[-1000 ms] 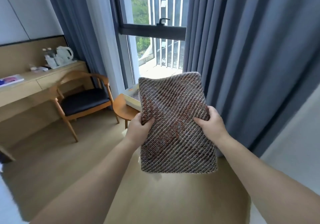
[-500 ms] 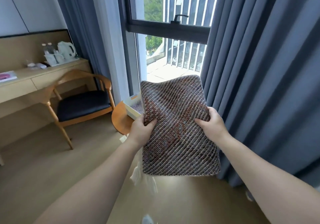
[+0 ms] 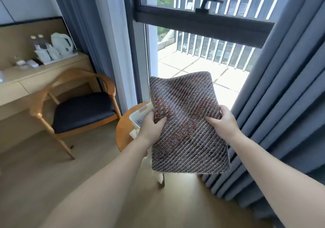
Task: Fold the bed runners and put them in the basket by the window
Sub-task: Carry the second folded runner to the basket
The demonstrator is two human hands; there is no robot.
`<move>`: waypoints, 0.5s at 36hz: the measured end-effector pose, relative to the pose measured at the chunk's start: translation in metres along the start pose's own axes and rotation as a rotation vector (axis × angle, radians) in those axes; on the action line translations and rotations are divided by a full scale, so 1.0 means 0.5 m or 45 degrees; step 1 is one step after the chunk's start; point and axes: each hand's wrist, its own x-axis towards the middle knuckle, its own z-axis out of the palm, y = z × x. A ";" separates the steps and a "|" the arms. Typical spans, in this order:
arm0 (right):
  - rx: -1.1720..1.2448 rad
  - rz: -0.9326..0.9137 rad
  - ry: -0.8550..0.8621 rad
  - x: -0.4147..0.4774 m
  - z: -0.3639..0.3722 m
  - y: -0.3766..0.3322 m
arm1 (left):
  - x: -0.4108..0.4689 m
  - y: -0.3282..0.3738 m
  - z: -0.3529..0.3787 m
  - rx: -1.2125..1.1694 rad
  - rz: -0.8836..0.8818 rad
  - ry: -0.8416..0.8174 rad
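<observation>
A folded bed runner (image 3: 186, 122), woven in grey, brown and rust stripes, hangs flat in the air in front of me. My left hand (image 3: 152, 127) grips its left edge with the thumb on top. My right hand (image 3: 222, 122) grips its right edge the same way. Behind the runner's left side, a white basket (image 3: 139, 116) stands on a small round wooden table (image 3: 124, 131) by the window. The runner and my left hand hide most of the basket; a patterned fabric shows inside it.
A wooden armchair (image 3: 79, 108) with a dark seat stands left of the table. Behind it runs a wooden desk (image 3: 35, 76) with a kettle (image 3: 61, 43) and bottles. Blue curtains (image 3: 281, 104) hang close on the right. Wooden floor lies below.
I have come closer to the window; the table and basket now sit right behind the runner's left side. Both hands keep the same hold on the runner.
</observation>
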 end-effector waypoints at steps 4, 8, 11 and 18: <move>-0.058 0.007 -0.066 0.113 0.029 0.010 | 0.090 -0.015 0.003 0.030 -0.058 0.050; -0.110 0.004 -0.115 0.247 0.046 0.027 | 0.186 -0.025 0.019 0.022 -0.126 0.098; -0.132 0.000 -0.141 0.358 0.061 0.032 | 0.278 -0.026 0.038 0.020 -0.160 0.133; -0.149 -0.027 -0.220 0.618 0.087 0.015 | 0.499 -0.019 0.078 -0.037 -0.282 0.296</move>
